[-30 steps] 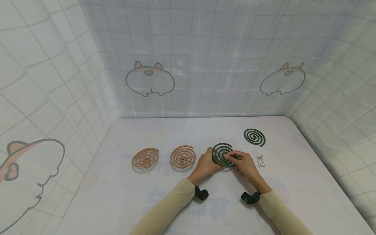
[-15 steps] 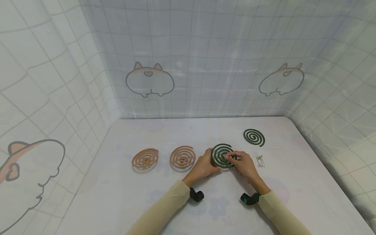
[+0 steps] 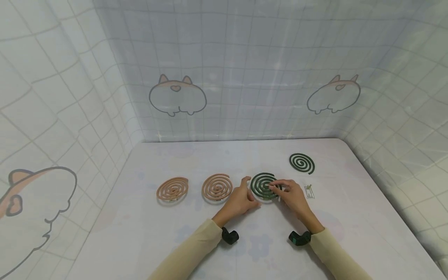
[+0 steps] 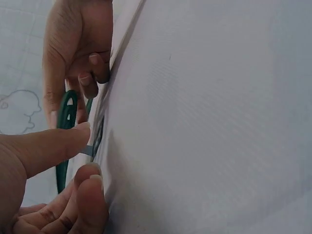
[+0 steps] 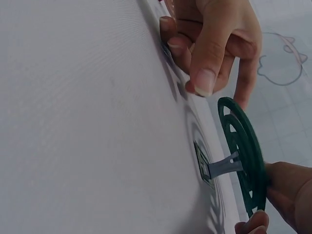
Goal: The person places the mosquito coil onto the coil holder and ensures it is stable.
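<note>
A green mosquito coil [image 3: 260, 189] sits raised on a small metal stand [image 5: 225, 166], whose flat frame rests on the table. My right hand [image 3: 293, 197] pinches the coil near its centre with thumb and forefinger. Just left of the coil, my left hand [image 3: 238, 201] holds nothing; its thumb and forefinger are spread apart. In the right wrist view the left hand [image 5: 214, 48] is beside the upper rim of the coil [image 5: 251, 156]. From the left wrist view the coil [image 4: 66, 114] shows edge-on, partly hidden by the left thumb.
Two brown mosquito coils stand raised on the left, one at the far left [image 3: 172, 189] and one nearer [image 3: 217, 188]. Another green coil [image 3: 302, 163] lies flat at the back right. In front of it is a loose metal stand [image 3: 309, 191]. Patterned curtains surround the white table [image 3: 259, 249].
My left hand has let go of the green coil and drawn back left. The coil has settled slightly lower and more level, with my right hand staying at its centre.
</note>
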Demonstrator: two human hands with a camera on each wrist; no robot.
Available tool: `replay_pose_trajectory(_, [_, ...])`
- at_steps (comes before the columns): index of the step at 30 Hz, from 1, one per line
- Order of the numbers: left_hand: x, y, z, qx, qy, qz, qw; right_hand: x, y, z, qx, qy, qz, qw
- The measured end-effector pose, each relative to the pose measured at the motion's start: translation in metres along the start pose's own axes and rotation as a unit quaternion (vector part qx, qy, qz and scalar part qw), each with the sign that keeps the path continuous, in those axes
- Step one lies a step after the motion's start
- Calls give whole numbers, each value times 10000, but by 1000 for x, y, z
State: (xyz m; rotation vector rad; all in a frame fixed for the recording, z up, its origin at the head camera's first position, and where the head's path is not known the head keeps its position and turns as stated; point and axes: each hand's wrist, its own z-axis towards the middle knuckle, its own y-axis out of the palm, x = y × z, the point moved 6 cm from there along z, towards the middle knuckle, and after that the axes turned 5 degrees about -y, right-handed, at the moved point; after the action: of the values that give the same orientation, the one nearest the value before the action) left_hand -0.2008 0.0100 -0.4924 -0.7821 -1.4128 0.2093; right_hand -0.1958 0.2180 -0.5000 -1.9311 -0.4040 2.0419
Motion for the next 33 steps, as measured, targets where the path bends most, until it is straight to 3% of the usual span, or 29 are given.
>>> replay_pose_trajectory(6, [8,-7,-7,201,218,183,9994,-3,-7,-4,-39,-65,95,9999])
replay_pose_trajectory(13, [14,-14,-11,198,298,21,9994,-2,-17,-7,59,-40,-156,9999])
replay_pose_trajectory(20, [31,-19,-11,363,651,-25,9972,-3,-29,-10,109,-120,-135,9998])
replay_pose_trajectory(25, [45,-16,-10,324,906,-191,9952,-4,-37,-13,173,-194,18,9997])
replay_pose_trajectory(33, [67,0,-5,5,1100,-358,9933,-11,-50,-15,262,-286,156,9991])
